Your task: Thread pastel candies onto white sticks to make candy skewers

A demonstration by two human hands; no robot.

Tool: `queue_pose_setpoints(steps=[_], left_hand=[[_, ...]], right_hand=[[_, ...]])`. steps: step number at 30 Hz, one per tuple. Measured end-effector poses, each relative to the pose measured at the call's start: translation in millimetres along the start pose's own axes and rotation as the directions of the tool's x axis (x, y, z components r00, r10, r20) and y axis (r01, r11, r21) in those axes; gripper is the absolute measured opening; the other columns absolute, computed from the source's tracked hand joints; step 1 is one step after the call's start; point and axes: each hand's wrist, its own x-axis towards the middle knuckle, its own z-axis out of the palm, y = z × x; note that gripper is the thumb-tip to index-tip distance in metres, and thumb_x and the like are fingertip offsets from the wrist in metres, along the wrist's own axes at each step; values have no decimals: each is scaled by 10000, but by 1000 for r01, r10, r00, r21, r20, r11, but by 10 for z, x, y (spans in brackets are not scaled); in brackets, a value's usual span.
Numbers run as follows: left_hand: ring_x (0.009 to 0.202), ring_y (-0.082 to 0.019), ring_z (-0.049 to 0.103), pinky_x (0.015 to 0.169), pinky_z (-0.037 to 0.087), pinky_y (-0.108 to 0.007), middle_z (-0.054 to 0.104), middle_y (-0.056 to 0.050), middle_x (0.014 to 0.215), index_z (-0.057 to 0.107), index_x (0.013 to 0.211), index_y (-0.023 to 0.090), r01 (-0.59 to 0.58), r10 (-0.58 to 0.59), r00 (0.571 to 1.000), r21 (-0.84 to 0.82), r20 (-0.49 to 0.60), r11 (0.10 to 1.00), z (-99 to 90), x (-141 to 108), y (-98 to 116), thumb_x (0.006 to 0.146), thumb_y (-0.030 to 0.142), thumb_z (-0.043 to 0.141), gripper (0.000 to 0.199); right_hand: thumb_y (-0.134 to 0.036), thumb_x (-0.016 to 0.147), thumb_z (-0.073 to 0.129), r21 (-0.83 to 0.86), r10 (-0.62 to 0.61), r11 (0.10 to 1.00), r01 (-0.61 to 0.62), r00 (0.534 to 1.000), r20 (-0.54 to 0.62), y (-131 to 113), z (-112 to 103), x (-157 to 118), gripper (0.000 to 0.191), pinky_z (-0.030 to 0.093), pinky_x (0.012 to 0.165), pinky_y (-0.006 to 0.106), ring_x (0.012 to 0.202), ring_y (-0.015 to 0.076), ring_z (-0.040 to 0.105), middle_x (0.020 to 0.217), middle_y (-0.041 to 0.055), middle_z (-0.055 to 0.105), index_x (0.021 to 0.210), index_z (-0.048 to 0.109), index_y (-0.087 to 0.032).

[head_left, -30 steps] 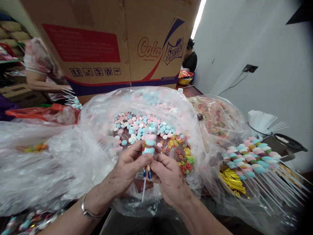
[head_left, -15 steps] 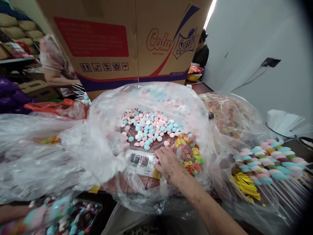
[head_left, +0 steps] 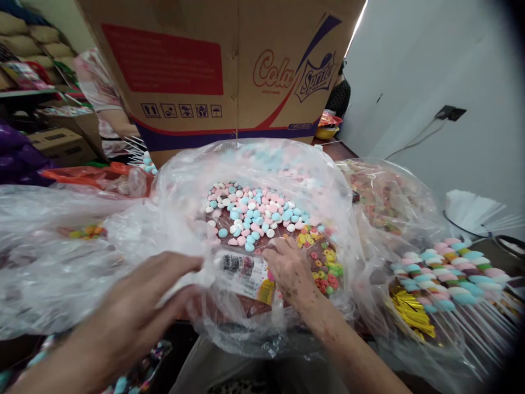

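Note:
A large clear plastic bag (head_left: pixel 250 158) lies opened out with pink, blue and white candies (head_left: pixel 256 213) inside it. Fruit-coloured ring candies (head_left: pixel 326 268) lie at its right side. My right hand (head_left: pixel 289 268) rests over the right end of a printed packet (head_left: pixel 241 271), its fingers bent down; what they hold, if anything, is hidden. My left hand (head_left: pixel 139 306), blurred, reaches in at the left with thumb and fingers apart, beside the bag's left edge. Nothing shows between its fingers.
Marshmallow skewers (head_left: pixel 455 273) and yellow ties (head_left: pixel 412 314) lie at the right. Behind the bag stands a tall carton (head_left: pixel 180 65). More clear bags (head_left: pixel 49 273) cover the left side. Two people are partly visible beyond the carton. A tray of wrapped sweets (head_left: pixel 153 366) sits lower left.
My left hand has come from the lower left, where it was by a marshmallow skewer, up to the bag's left edge. The skewer is no longer seen there. My right hand has barely moved.

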Motion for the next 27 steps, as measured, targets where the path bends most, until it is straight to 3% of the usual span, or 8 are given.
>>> queue_pose_setpoints(steps=[3,6,8,11,14,17,22,27], left_hand=[[1183,-320,577,963,497,-462,648,-174,1262,526,1319,118,-176,173,984,86,46,981,488,472,216,934,233,563,403],[998,-321,610,868,492,-478,702,-145,1015,629,1059,116,-183,158,969,123,189,975,875,777,331,853,104,579,212],[868,-278,612,803,480,-430,693,-90,865,631,879,154,-149,122,953,82,277,985,978,853,334,878,100,552,96],[731,-191,588,689,441,-305,652,-23,778,592,809,173,-42,88,925,-132,370,990,953,874,312,943,165,518,153],[618,-132,506,577,352,-240,562,36,683,540,738,184,86,49,904,-293,426,952,886,862,333,938,195,521,201],[590,-116,447,545,305,-233,510,54,644,508,696,187,153,55,889,-409,455,900,877,840,373,948,242,518,259],[613,-112,477,594,345,-235,568,43,663,529,704,186,227,129,855,-585,502,778,894,814,418,1010,320,424,350],[643,-130,518,593,384,-230,590,32,700,556,783,195,323,30,877,-636,479,701,960,727,406,928,284,542,170]], right_hand=[[-101,972,475,50,-87,994,94,988,-126,-35,-133,-40,277,414,801,348,803,209,488,812,59,604,759,630,-188],[-92,976,444,177,-131,970,167,972,-197,-53,-246,-122,296,410,751,320,753,189,474,736,29,549,726,566,-191],[-108,970,470,316,-56,942,110,983,-176,-44,-308,-187,243,411,739,305,761,178,494,759,17,560,758,554,-191],[-135,940,543,516,104,854,-65,993,-47,-1,-381,-285,119,417,706,271,768,157,537,791,-8,581,845,577,-199],[-156,960,517,580,141,808,-106,990,-15,42,-409,-368,148,419,691,255,758,145,553,784,-16,579,834,572,-209],[-200,999,461,548,118,836,-23,983,-138,48,-386,-417,220,415,663,258,725,147,537,743,-10,558,792,536,-209],[-234,1026,408,396,59,913,96,930,-363,12,-342,-426,348,358,567,277,611,148,459,622,-21,467,679,431,-224],[-186,1011,408,319,36,942,104,913,-405,15,-366,-428,375,333,544,283,565,139,421,574,-26,437,639,392,-231]])
